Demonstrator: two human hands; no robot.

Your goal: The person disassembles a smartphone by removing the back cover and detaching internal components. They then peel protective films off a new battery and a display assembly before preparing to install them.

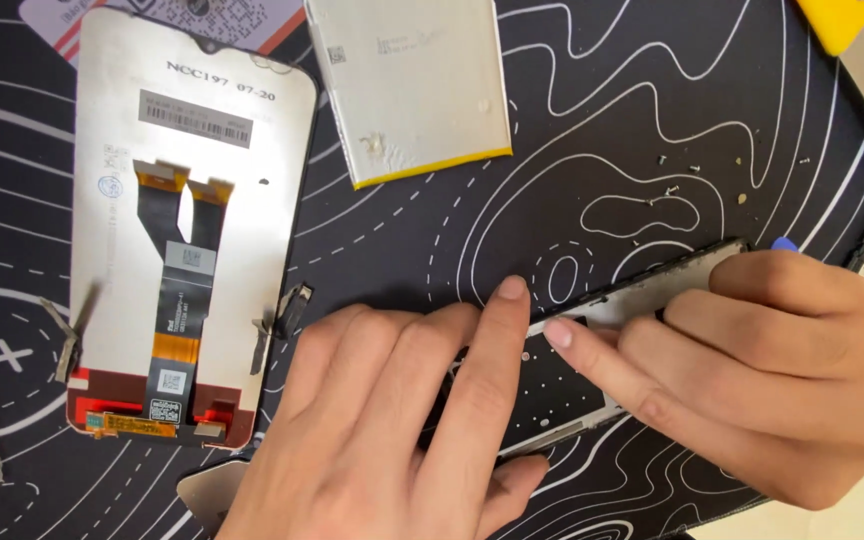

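Lower centre, the left hand [392, 420] lies flat and spread on the phone frame [592, 350], forefinger stretched out; the right hand [782, 370], lower right, grips the frame's far edge, forefinger pressing its top; the screen panel [192, 200] lies upper left; the battery [412, 85] top centre, on the black mat [602, 130].

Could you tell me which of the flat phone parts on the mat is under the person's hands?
The dark phone frame, lower right: both hands press on it. The display panel and the silver battery lie untouched, farther up and left.
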